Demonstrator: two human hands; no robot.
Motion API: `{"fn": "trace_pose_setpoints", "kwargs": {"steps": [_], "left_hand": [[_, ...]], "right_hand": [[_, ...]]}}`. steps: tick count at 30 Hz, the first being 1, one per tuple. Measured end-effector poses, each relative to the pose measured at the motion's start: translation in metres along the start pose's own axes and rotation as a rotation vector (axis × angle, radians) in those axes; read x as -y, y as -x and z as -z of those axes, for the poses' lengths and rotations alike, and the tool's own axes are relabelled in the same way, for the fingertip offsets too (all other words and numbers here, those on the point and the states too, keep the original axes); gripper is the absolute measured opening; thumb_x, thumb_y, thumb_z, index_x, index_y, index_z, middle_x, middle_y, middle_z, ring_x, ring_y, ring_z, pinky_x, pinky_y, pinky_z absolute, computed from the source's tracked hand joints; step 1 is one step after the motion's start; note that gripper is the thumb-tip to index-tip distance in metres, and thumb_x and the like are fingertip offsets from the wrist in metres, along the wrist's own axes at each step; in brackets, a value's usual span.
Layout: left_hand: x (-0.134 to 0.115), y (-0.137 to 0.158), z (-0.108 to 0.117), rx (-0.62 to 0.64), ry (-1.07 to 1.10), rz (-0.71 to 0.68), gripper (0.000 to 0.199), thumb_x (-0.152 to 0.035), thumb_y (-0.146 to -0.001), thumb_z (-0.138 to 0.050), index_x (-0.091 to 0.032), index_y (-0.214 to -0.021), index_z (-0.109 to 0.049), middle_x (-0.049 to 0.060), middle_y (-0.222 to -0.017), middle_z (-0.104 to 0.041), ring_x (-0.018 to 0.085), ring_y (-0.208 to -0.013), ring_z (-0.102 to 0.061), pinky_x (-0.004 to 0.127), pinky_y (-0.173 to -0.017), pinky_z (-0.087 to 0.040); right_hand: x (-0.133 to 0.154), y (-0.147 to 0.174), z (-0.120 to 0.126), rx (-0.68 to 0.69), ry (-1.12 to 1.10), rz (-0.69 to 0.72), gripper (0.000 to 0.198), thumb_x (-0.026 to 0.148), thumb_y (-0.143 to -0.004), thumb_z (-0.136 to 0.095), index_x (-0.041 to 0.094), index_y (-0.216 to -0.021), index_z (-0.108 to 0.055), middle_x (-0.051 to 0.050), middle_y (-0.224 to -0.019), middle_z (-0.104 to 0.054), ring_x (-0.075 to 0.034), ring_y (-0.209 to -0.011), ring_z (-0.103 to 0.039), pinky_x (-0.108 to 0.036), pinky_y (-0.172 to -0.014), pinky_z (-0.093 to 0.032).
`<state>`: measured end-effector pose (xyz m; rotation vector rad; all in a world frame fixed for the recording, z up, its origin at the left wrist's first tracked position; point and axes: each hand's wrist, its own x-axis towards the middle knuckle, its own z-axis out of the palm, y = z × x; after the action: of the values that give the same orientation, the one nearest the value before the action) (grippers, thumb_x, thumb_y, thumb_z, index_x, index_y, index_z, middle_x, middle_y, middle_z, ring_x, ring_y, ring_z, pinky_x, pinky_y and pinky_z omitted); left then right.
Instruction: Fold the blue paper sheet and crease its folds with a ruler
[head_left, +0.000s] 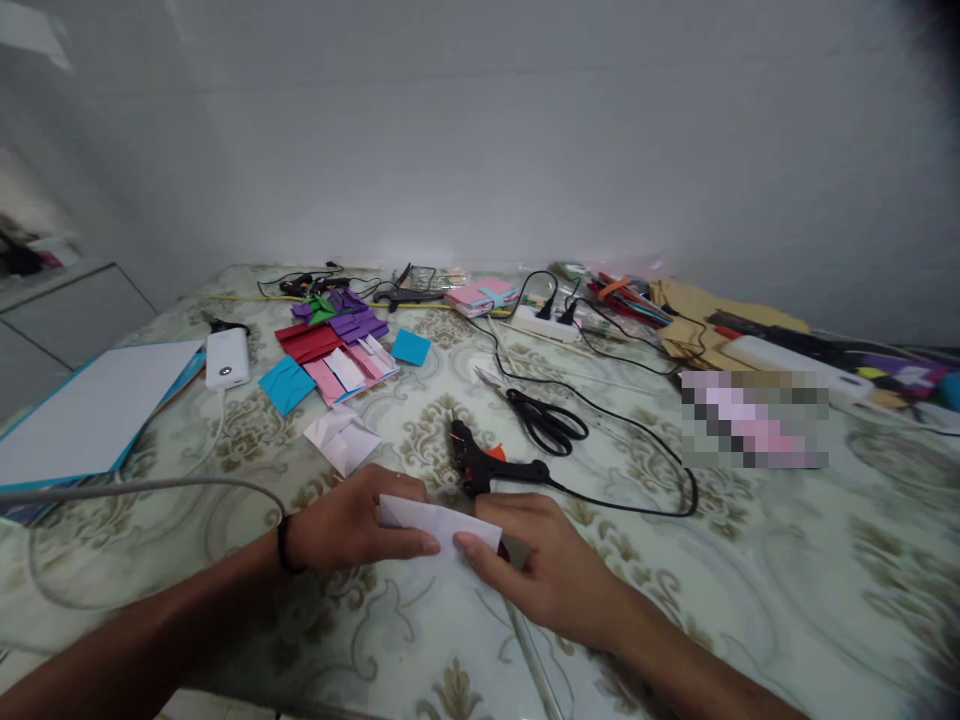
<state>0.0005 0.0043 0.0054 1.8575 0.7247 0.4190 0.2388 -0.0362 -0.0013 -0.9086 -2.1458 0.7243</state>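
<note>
Between my two hands is a folded piece of white paper (439,520), held just above the tablecloth. My left hand (360,520) pinches its left part, thumb on the near face and fingers behind. On the other end, my right hand (536,560) grips it the same way, its thumb close to the left one. Just beyond the hands lies a black glue gun (491,465) with an orange trigger. Past it are black-handled scissors (544,415), blades spread a little. A folded white paper envelope (343,438) rests behind my left hand.
Folded coloured papers (337,345) lie at the back left, near a white power bank (226,358) with a cable. White and blue sheets (97,405) are stacked at far left. A power strip (546,322) stands behind; the glue gun's cord (637,508) loops right.
</note>
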Motion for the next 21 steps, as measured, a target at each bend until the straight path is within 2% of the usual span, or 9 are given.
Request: {"fn": "trace_pose_setpoints", "kwargs": {"steps": [4, 8, 11, 17, 21], "left_hand": [[0.0067, -0.0015, -0.0024, 0.067, -0.085, -0.041, 0.037, -0.04, -0.089, -0.074, -0.015, -0.068, -0.058, -0.003, -0.067, -0.052, 0.011, -0.064, -0.047, 0.023, -0.058, -0.033], [0.0076, -0.0017, -0.0045, 0.069, -0.104, -0.077, 0.036, -0.037, -0.091, -0.073, -0.015, -0.067, -0.057, -0.003, -0.067, -0.053, 0.011, -0.063, -0.048, 0.023, -0.057, -0.032], [0.0048, -0.0014, -0.0049, 0.034, -0.106, -0.087, 0.035, -0.035, -0.093, -0.069, -0.015, -0.068, -0.056, -0.003, -0.069, -0.053, 0.01, -0.063, -0.047, 0.024, -0.058, -0.032], [0.0023, 0.0005, -0.0021, -0.19, -0.114, -0.029, 0.036, -0.039, -0.095, -0.066, -0.015, -0.07, -0.056, -0.003, -0.067, -0.051, 0.011, -0.065, -0.047, 0.024, -0.06, -0.035], [0.0024, 0.0009, -0.0025, -0.109, -0.071, -0.063, 0.028, -0.036, -0.095, -0.068, -0.014, -0.078, -0.068, 0.0, -0.077, -0.066, 0.012, -0.071, -0.057, 0.022, -0.066, -0.043]], "right_hand": [[-0.0013, 0.0011, -0.0032, -0.018, 0.014, 0.005, 0.038, 0.028, -0.1, -0.054, 0.021, -0.065, -0.042, 0.004, -0.059, -0.044, -0.011, -0.054, -0.044, -0.025, -0.054, -0.029], [-0.0017, 0.001, -0.0029, -0.048, 0.036, 0.005, 0.04, 0.028, -0.101, -0.055, 0.021, -0.064, -0.04, 0.004, -0.06, -0.044, -0.011, -0.055, -0.044, -0.024, -0.054, -0.03], [-0.0025, 0.0009, -0.0019, -0.066, 0.049, -0.013, 0.041, 0.029, -0.102, -0.054, 0.021, -0.064, -0.041, 0.004, -0.059, -0.044, -0.011, -0.055, -0.044, -0.024, -0.054, -0.031], [-0.0041, 0.0015, -0.0012, 0.006, 0.033, -0.062, 0.036, 0.034, -0.105, -0.05, 0.019, -0.072, -0.055, 0.002, -0.063, -0.052, -0.012, -0.058, -0.049, -0.025, -0.058, -0.035], [-0.0025, 0.0007, -0.0008, -0.028, 0.033, -0.065, 0.038, 0.032, -0.104, -0.051, 0.02, -0.068, -0.049, 0.004, -0.06, -0.047, -0.011, -0.055, -0.046, -0.024, -0.055, -0.032]]}}
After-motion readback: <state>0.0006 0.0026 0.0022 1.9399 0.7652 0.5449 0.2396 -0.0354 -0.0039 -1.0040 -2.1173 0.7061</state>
